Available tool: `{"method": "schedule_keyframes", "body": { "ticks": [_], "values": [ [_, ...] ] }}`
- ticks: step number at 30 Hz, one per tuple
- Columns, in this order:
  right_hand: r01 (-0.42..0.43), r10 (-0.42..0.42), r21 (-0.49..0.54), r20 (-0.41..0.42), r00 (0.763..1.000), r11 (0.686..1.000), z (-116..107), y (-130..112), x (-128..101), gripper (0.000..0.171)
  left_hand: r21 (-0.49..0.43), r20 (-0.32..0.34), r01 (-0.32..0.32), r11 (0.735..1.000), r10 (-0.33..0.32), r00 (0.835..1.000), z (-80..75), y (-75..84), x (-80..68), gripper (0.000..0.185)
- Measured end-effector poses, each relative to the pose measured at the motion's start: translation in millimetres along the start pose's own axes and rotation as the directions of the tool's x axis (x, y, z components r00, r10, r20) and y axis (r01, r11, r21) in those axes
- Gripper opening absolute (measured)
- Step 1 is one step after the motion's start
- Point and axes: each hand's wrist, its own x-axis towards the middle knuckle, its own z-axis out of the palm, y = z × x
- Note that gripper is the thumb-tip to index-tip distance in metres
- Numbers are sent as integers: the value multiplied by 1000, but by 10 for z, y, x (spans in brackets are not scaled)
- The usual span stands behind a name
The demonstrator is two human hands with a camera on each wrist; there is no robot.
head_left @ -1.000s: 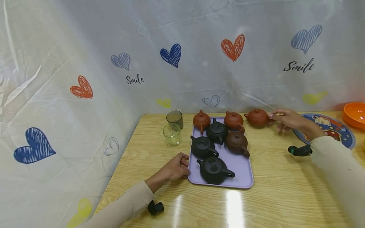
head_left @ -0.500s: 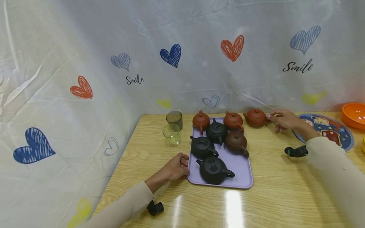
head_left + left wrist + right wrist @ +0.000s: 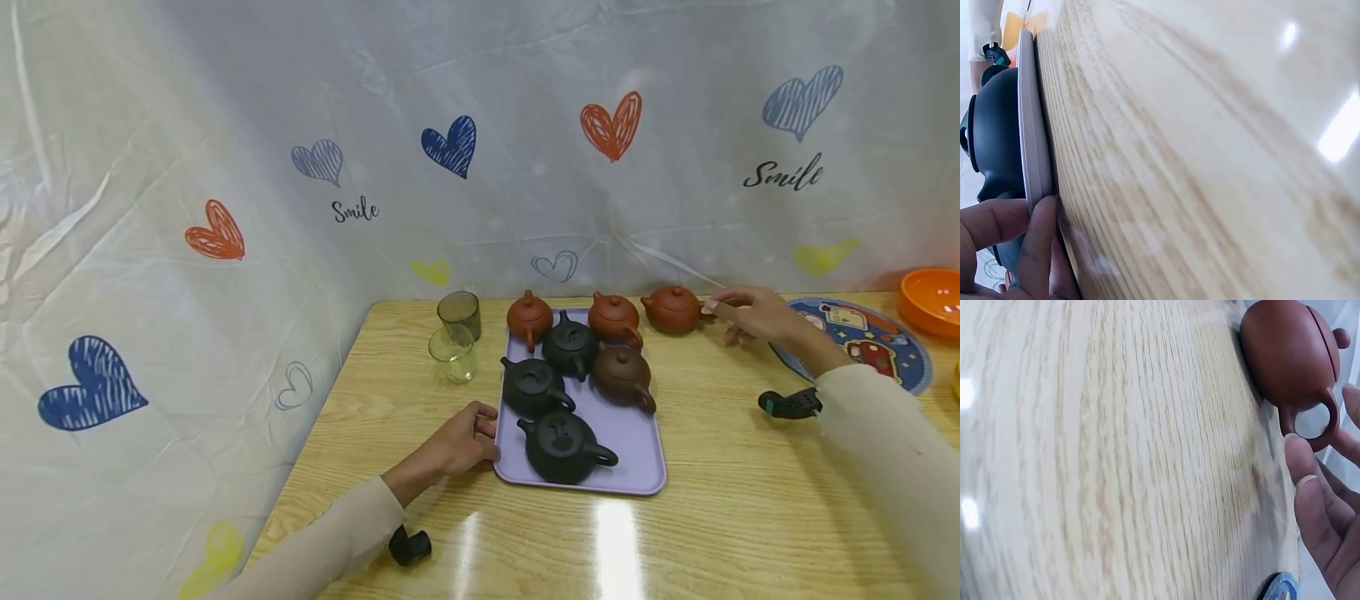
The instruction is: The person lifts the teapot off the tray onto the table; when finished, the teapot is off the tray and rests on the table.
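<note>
A lilac tray (image 3: 633,446) bears several small clay teapots. In front and at its left are black teapots (image 3: 562,450); a dark brown teapot (image 3: 622,373) stands at the right, and reddish-brown teapots (image 3: 613,317) at the back. My left hand (image 3: 459,442) pinches the tray's left edge between thumb and fingers, as the left wrist view shows. Beyond the tray's back right corner, another reddish-brown teapot (image 3: 672,310) stands on the table, spout toward the tray. My right hand (image 3: 757,317) is at its handle (image 3: 1329,422), fingers loosely spread around it without a grip.
Left of the tray stand a grey glass (image 3: 460,310) and a light green glass (image 3: 453,358). A blue patterned round mat (image 3: 911,367) lies behind my right forearm, and an orange bowl (image 3: 933,302) is at the far right. A printed curtain (image 3: 510,217) borders the table's back.
The right fingers have loosened from the handle of the reddish-brown teapot, which now shows more. That teapot sits almost where it was. My left hand stays on the tray edge.
</note>
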Motion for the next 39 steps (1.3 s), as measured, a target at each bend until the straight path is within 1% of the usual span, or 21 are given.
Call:
{"method": "schedule_keyframes", "body": {
  "ticks": [4, 10, 13, 17, 23, 26, 29, 31, 33, 35, 38, 39],
  "values": [
    [21, -22, -23, -48, 999, 1000, -58, 19, -70, 69, 8, -6, -2, 1000, 2, 1000, 2, -2, 5, 59],
    [68, -73, -47, -131, 989, 997, -104, 15, -189, 62, 17, -17, -5, 1000, 5, 1000, 5, -12, 11, 60],
    [86, -91, -40, -145, 985, 996, -98, -8, -281, 56, 18, -20, -10, 1000, 10, 1000, 9, -9, 6, 60],
    [130, -131, -18, -140, 981, 991, -43, -54, -417, 46, 17, -24, -10, 1000, 10, 1000, 16, -6, 0, 60],
    [197, -199, -30, -98, 975, 980, 122, -180, -620, 32, 0, -25, -10, 1000, 10, 1000, 21, -15, 1, 60],
    [225, -224, -5, -69, 972, 974, 253, -269, -739, 29, -12, -24, -11, 1000, 10, 1000, 23, -23, 1, 60],
    [262, -261, 38, -12, 965, 964, 407, -363, -853, 28, -20, -24, -13, 1000, 12, 1000, 24, -34, 1, 60],
    [295, -298, 88, 29, 954, 951, 525, -428, -912, 26, -26, -23, -14, 1000, 13, 1000, 23, -43, 1, 60],
    [310, -323, 142, 79, 943, 940, 644, -485, -960, 24, -32, -22, -16, 999, 15, 1000, 22, -49, 3, 60],
    [328, -356, 194, 131, 925, 924, 767, -536, -1000, 22, -36, -22, -19, 999, 18, 1000, 21, -50, 6, 60],
    [328, -384, 261, 203, 901, 908, 950, -598, -1057, 21, -37, -23, -23, 999, 23, 999, 23, -47, 12, 60],
    [333, -399, 281, 224, 889, 900, 1007, -616, -1077, 21, -35, -23, -25, 999, 24, 999, 23, -42, 12, 60]
  ]
}}
